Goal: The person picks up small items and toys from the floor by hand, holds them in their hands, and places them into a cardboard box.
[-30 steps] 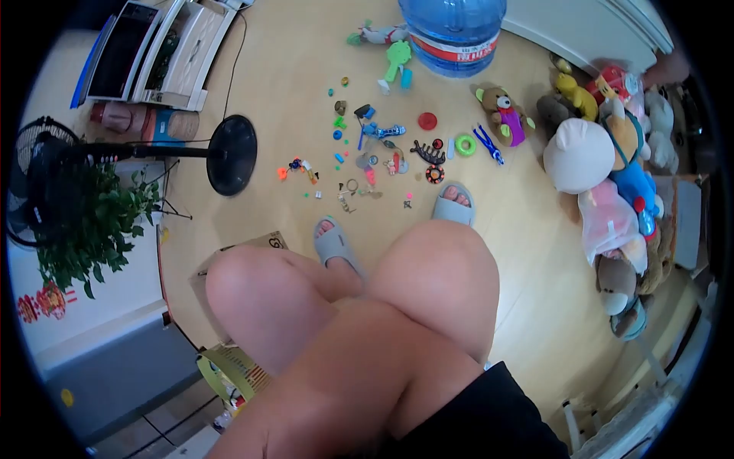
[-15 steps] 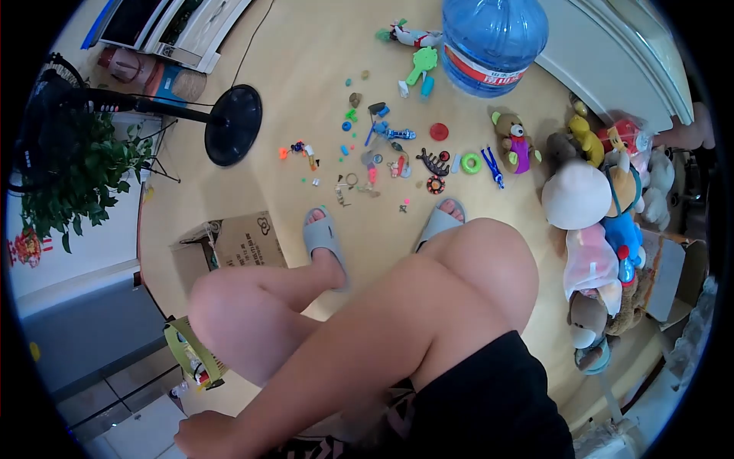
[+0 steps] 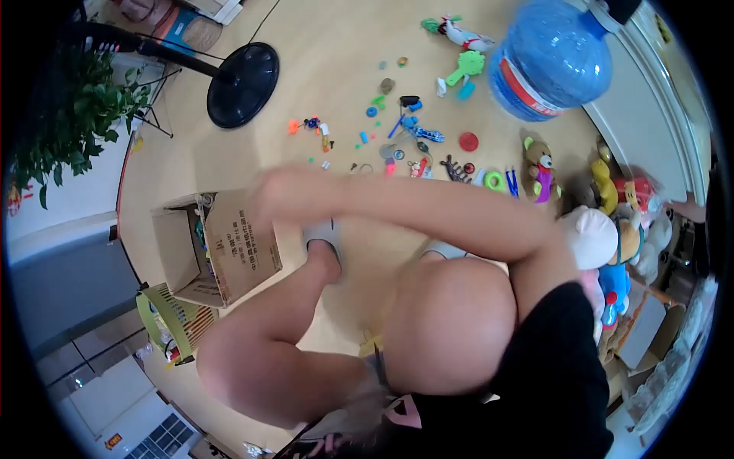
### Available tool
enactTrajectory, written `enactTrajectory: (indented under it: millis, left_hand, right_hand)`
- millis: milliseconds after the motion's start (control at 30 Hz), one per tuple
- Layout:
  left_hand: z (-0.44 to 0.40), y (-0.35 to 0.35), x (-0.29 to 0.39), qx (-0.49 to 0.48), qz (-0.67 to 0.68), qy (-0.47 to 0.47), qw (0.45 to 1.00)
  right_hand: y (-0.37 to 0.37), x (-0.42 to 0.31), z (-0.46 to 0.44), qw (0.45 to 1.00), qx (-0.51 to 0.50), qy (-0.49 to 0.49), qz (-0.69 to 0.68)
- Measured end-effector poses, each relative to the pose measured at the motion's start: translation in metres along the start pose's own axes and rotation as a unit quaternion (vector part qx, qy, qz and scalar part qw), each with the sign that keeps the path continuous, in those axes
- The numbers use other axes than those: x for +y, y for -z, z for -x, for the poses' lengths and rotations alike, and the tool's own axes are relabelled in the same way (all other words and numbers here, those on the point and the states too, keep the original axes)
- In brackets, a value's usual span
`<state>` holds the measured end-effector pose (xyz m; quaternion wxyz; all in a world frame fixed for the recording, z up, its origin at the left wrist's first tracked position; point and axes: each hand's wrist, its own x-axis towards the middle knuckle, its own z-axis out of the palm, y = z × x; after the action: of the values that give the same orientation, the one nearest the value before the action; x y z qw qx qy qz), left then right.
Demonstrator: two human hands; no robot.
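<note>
1. From my end I see only the right grip; the left grip is out of view.
2. The right grip is blurred, so I cannot tell whether its fingers are apart, together or clamped on something.
3. It hangs over the near upper corner of the open cardboard box; whether they touch I cannot tell. The box is left of and below the grip, with a few contents showing.
4. The right arm crosses above the knees, I judge because the box lies beyond the left leg.
5. Right of and beyond the grip, small toys, a blue one and a red disc among them, lie spread on the floor, probably so each shows separately.
6. Below-left of the grip, a green basket sits beside the box, perhaps to keep both within reach.
</note>
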<state>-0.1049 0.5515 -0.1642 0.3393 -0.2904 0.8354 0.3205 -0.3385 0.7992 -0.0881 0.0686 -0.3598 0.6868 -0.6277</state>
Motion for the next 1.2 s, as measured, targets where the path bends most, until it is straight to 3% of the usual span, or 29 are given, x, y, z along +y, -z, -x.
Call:
enactTrajectory:
  millis: [67, 200, 300, 367, 533, 600, 700, 733, 767, 833, 867, 900, 933, 967, 1000, 1033, 1100, 1200]
  left_hand:
    - [0.005, 0.008, -0.011, -0.008, 0.007, 0.023, 1.000]
    - [0.005, 0.022, -0.027, -0.031, 0.017, 0.069, 0.997]
    - [-0.005, 0.028, -0.032, -0.045, 0.024, 0.079, 0.996]
    - [-0.016, 0.038, -0.028, -0.054, 0.025, 0.073, 0.996]
    - [-0.091, 0.058, 0.004, -0.078, 0.006, -0.014, 0.997]
    - [-0.146, 0.045, 0.024, -0.094, -0.001, -0.133, 0.987]
    - [-0.162, 0.028, 0.108, -0.138, -0.043, -0.312, 0.939]
    - [-0.170, 0.032, 0.128, -0.151, -0.175, -0.374, 0.898]
    - [-0.179, 0.036, 0.143, -0.156, -0.302, -0.425, 0.839]
    - [-0.203, 0.042, 0.160, -0.148, -0.415, -0.459, 0.772]
    - [-0.214, 0.042, 0.173, -0.148, -0.409, -0.425, 0.794]
    - [-0.222, 0.042, 0.185, -0.148, -0.404, -0.389, 0.814]
    - [-0.232, 0.040, 0.191, -0.141, -0.321, -0.369, 0.861]
    - [-0.242, 0.037, 0.197, -0.130, -0.235, -0.345, 0.899]
    - [-0.251, 0.035, 0.199, -0.117, -0.147, -0.320, 0.929]
    - [-0.256, 0.034, 0.195, -0.147, -0.102, -0.291, 0.940]
    - [-0.263, 0.032, 0.185, -0.207, -0.016, -0.226, 0.952]
    - [-0.268, 0.029, 0.176, -0.245, 0.071, -0.147, 0.956]
  right_hand:
    - [0.031, 0.104, 0.049, 0.953, 0.232, -0.185, -0.068]
    - [0.078, 0.166, 0.193, 0.786, 0.503, -0.324, -0.158]
    - [0.090, 0.191, 0.270, 0.711, 0.562, -0.371, -0.201]
    - [0.102, 0.188, 0.281, 0.722, 0.532, -0.401, -0.187]
    - [0.144, 0.175, 0.264, 0.788, 0.375, -0.477, -0.103]
    - [0.156, 0.176, 0.247, 0.796, 0.305, -0.518, -0.079]
    - [0.155, 0.185, 0.241, 0.809, -0.020, -0.569, 0.147]
    - [0.158, 0.183, 0.242, 0.806, -0.328, -0.325, 0.370]
    - [0.165, 0.189, 0.251, 0.738, -0.474, -0.225, 0.424]
    - [0.154, 0.127, 0.171, 0.547, -0.616, -0.325, 0.464]
    - [0.158, 0.132, 0.153, 0.545, -0.598, -0.317, 0.495]
    - [0.177, 0.175, 0.160, 0.601, -0.523, -0.314, 0.516]
    - [0.179, 0.189, 0.135, 0.583, -0.524, -0.312, 0.537]
    - [0.183, 0.200, 0.121, 0.743, -0.302, -0.356, 0.480]
    - [0.182, 0.206, 0.114, 0.873, -0.030, -0.418, 0.251]
    - [0.171, 0.198, 0.103, 0.897, 0.139, -0.413, 0.074]
    - [0.163, 0.189, 0.105, 0.869, 0.230, -0.432, -0.075]
    - [0.170, 0.202, 0.146, 0.770, 0.422, -0.440, -0.190]
